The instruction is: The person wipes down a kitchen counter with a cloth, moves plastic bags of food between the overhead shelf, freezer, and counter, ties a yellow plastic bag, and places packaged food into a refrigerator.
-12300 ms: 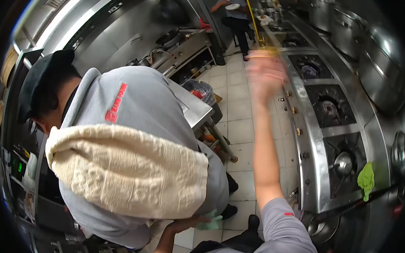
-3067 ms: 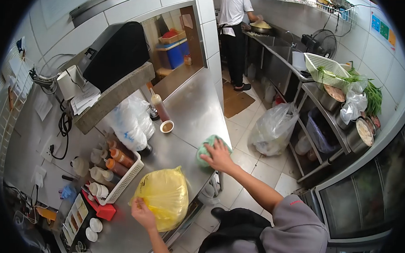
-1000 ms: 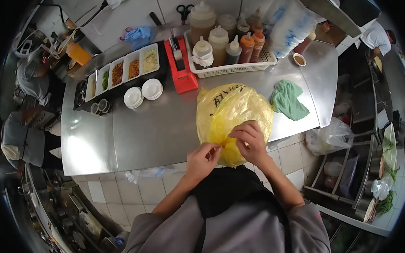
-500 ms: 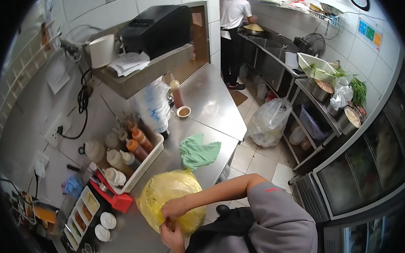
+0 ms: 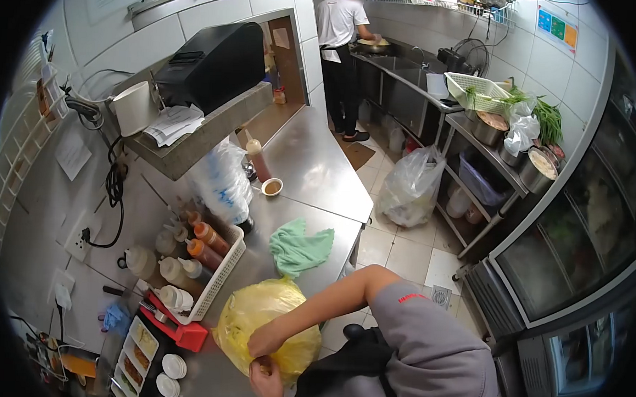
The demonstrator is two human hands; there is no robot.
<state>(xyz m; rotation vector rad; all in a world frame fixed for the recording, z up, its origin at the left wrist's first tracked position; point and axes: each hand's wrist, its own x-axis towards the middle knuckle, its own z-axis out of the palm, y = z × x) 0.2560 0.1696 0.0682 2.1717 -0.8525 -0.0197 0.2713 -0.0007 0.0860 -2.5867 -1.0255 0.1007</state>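
Note:
A bulging yellow plastic bag (image 5: 238,316) rests on the steel counter (image 5: 319,174) against my body. My right hand (image 5: 263,340) reaches across its top, with the fingers closed on the gathered neck of the bag. Just below it my left hand (image 5: 267,382) pinches the same bunched plastic. The two hands are nearly touching, and the fingertips are partly hidden between them. What the bag holds cannot be made out through the plastic. Right behind the bag lies a crumpled green cloth (image 5: 300,247).
Left of the bag stand a white basket (image 5: 218,279) of sauce bottles, a red holder (image 5: 193,335), white lids (image 5: 174,366) and a condiment tray (image 5: 137,354). A sauce bottle (image 5: 258,160) and small cup (image 5: 271,187) stand farther back. A co-worker (image 5: 340,57) works at the stove.
The camera view has shifted, so the surroundings sit farther left. Both hands stay at the bag's neck, with only a slight change in their pose.

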